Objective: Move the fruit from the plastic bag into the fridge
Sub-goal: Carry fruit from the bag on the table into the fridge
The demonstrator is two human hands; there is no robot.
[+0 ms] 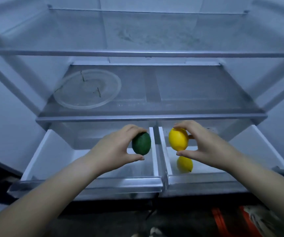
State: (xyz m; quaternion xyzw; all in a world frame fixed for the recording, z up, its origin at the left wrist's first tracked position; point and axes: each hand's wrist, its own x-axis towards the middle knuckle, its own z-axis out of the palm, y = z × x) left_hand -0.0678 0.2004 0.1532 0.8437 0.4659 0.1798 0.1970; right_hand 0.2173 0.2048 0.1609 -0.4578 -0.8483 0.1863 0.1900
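Head view. The left hand (116, 148) pinches the one green fruit (141, 143) over the left drawer (90, 183). The right hand (204, 146) clamps a lemon (178, 138), long axis roughly upright, over a second lemon (184, 164) lying in the right drawer (206, 181). Release is probably straight down. Count: two lemons, one green fruit, two drawers.

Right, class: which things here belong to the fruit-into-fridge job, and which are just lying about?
Job: green fruit, left hand; held lemon, right hand; second lemon, right drawer; left drawer.
Lying about: round glass plate, shelf.
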